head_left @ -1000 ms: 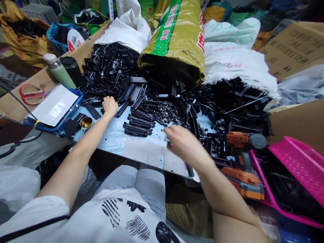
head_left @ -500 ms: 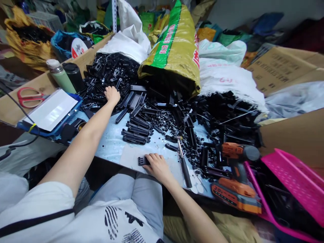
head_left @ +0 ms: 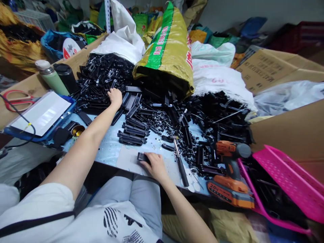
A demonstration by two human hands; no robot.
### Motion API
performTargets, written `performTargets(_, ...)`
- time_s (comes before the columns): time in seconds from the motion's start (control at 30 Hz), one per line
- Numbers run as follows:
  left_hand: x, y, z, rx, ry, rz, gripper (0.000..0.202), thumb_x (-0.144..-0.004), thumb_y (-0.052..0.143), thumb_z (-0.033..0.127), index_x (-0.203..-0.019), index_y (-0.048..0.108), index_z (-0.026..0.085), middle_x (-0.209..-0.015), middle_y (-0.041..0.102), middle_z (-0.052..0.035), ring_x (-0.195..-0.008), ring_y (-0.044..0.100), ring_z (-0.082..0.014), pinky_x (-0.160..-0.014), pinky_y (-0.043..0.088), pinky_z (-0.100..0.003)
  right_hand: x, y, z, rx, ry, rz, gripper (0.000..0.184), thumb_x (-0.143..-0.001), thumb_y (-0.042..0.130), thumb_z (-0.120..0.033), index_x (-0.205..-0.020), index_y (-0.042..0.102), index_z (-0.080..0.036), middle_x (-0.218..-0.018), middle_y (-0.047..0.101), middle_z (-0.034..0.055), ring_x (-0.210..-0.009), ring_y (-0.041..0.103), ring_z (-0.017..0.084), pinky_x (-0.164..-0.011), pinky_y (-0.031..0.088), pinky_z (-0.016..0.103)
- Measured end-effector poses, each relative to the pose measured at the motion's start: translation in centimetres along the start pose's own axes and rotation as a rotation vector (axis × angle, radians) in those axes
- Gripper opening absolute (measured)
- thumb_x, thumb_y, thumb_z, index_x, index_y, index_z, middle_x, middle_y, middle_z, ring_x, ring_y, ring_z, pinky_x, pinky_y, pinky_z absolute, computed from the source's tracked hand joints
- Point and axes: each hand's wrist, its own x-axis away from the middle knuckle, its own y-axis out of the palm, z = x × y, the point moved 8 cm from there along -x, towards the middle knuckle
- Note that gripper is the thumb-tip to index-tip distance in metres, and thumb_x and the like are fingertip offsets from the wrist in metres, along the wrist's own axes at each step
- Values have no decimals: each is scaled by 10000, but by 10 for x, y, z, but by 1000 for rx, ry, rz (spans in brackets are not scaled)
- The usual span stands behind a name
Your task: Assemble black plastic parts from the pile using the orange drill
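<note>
My left hand reaches to the right edge of a heap of black plastic parts. Its fingers are bent together at the heap, and whatever they pinch is hidden. Near the table's front edge, my right hand grips a short black slotted plastic part over a grey mat. Stacked long black pieces lie just beyond that mat. To the right of my right hand rests a hammer with a black handle.
An orange cordless drill stands at the right beside a pink basket. Small metal pins are scattered mid-table. A yellow sack lies behind them. Scissors, a white sheet and a green bottle are at the left.
My left hand has shifted slightly to the right along the heap's edge. My right hand still holds the slotted part, which is now tilted a little. The camera view has turned slightly right.
</note>
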Motion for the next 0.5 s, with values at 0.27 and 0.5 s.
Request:
performTargets(0.27,105,-53,-2,665,58,-53,291,-801,598,425,-792,550,138,-731,560,-24,-715,542,-150,-685,432,-257,-1,1,43,-1178,496,126,422,-796,529,-591,-978,512,-211,-686,581,-14,-559,604,149,-536,503,272)
performTargets(0.5,268,-98,39,831,312,-183,326,-786,626,413,-715,395,194,-625,426,48,-573,434,-96,-572,352,-219,6,-7,23,-1083,319,185,438,-847,444,-574,-1059,533,-201,-917,617,65,-746,626,181,-663,527,340)
